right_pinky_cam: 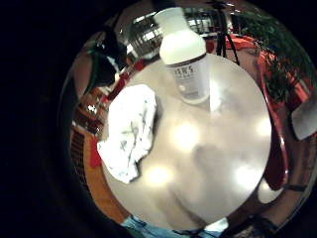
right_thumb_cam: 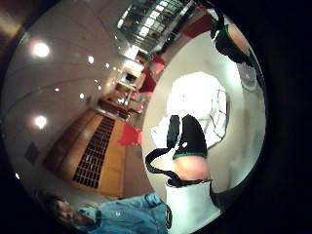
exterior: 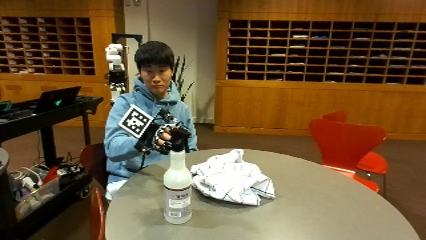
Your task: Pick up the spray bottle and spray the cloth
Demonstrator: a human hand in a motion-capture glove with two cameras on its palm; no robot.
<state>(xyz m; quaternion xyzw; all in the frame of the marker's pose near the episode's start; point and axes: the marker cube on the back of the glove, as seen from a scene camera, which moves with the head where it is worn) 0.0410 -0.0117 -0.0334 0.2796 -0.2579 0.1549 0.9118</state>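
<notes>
Scanning left to right, we see the gloved right hand (exterior: pixel 163 137) curled around the top of the spray bottle (exterior: pixel 178 192), which stands upright on the round table (exterior: pixel 319 210). Just right of the bottle, the white cloth (exterior: pixel 233 180) lies crumpled.

A white spray bottle (right_pinky_cam: pixel 183 57) with a label, its print too blurred to read, stands upright on the round grey table (right_pinky_cam: pixel 223 148). A crumpled white cloth (right_pinky_cam: pixel 130 130) lies beside it, apart, near the table's edge. A red chair (right_pinky_cam: pixel 277 148) stands at the table's rim.
</notes>
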